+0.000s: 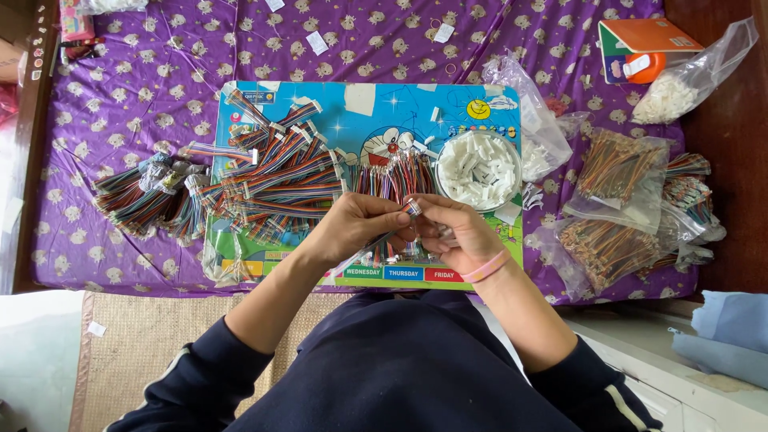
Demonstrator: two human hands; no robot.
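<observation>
My left hand (352,228) pinches a flat multicoloured ribbon cable (376,240) near its upper end. My right hand (456,232), with a pink band on the wrist, meets it at the cable tip, fingers closed on a small white connector (413,208). Both hands hover over a blue cartoon board (376,120). Just beyond the fingers lies a loose bunch of short coloured cables (396,176). To the right of that bunch stands a round clear bowl (478,170) filled with white connectors.
A large heap of finished ribbon cables (240,180) covers the board's left side and the purple patterned cloth (120,96). Clear bags of cables (620,200) lie to the right. A bag of white parts (680,88) and an orange box (640,44) sit far right.
</observation>
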